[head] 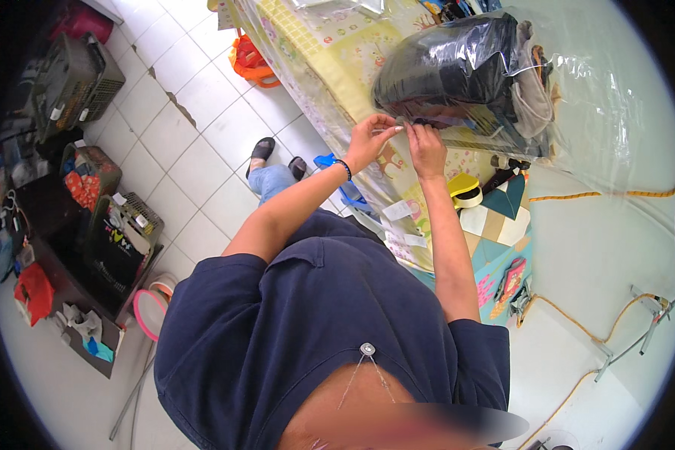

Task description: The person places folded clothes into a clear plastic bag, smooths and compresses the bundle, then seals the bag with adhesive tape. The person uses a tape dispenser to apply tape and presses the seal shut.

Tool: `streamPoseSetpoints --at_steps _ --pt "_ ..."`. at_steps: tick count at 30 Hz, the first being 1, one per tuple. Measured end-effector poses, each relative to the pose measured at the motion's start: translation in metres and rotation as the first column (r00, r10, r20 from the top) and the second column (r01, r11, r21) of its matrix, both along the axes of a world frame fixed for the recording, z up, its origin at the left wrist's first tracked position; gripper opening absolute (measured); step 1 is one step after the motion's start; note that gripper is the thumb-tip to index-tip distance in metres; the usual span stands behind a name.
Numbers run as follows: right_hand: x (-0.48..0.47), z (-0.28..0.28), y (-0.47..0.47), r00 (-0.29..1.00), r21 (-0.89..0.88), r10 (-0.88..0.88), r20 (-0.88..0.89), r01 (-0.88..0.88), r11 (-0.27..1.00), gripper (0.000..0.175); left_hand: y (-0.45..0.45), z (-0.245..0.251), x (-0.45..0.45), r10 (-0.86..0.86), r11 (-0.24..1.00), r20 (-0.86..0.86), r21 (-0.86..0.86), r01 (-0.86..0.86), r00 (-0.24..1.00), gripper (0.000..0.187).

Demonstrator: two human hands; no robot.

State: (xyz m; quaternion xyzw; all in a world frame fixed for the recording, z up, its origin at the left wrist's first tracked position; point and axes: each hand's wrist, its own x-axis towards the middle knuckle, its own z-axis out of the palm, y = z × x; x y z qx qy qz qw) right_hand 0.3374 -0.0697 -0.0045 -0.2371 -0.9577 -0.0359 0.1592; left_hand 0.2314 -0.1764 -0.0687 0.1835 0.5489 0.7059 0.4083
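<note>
Both my hands meet at the near edge of a clear plastic bag (444, 73) holding folded dark clothing, which lies on a table under a patterned yellow cloth (365, 73) and clear plastic sheeting. My left hand (371, 138), with a dark beaded bracelet (344, 169) at the wrist, pinches the edge of thin clear plastic between thumb and fingers. Close beside it, my right hand (426, 147) also has its fingertips closed on the plastic. The fingertips nearly touch. Folded grey-beige fabric (531, 84) shows at the bag's right end.
A yellow tape dispenser (462, 184) with a roll of tape (468, 198) lies right of my right forearm. An orange bag (253, 62) and a blue plastic stool (349, 188) stand by the table's left side. Plastic baskets (93, 169) with clothes are at far left.
</note>
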Motion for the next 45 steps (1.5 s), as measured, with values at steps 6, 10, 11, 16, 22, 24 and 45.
streamPoseSetpoints --at_steps 6,10,11,16,22,24,45 --pt "0.003 0.001 0.007 1.000 0.007 0.006 0.002 -0.006 1.000 0.018 0.019 -0.005 0.003 0.164 0.985 -0.006 0.050 -0.164 0.986 0.021" --pt "0.004 0.002 0.010 1.000 0.004 -0.019 0.005 0.019 1.000 0.019 0.028 -0.012 -0.002 0.138 0.990 -0.066 0.019 -0.137 0.988 0.021" --pt "0.004 0.002 0.011 1.000 0.002 -0.024 0.009 0.024 1.000 0.020 0.029 -0.014 -0.003 0.114 0.993 -0.085 -0.016 -0.116 0.990 0.021" --pt "0.003 0.007 0.009 0.991 0.022 -0.086 0.106 0.084 0.996 0.027 0.033 -0.024 0.004 0.168 0.984 -0.066 0.078 -0.162 0.984 0.031" --pt "0.000 0.020 0.006 0.961 -0.032 -0.134 0.243 0.146 0.989 0.029 0.037 -0.024 0.010 0.169 0.985 -0.089 0.053 -0.164 0.982 0.044" --pt "-0.002 0.023 0.005 0.949 -0.047 -0.145 0.280 0.164 0.985 0.029 0.038 -0.021 0.008 0.154 0.987 -0.135 -0.015 -0.157 0.979 0.045" --pt "-0.015 0.028 0.010 0.881 0.074 -0.168 0.442 0.151 0.986 0.041 0.047 -0.028 0.005 0.234 0.963 -0.385 -0.034 -0.267 0.893 0.059"
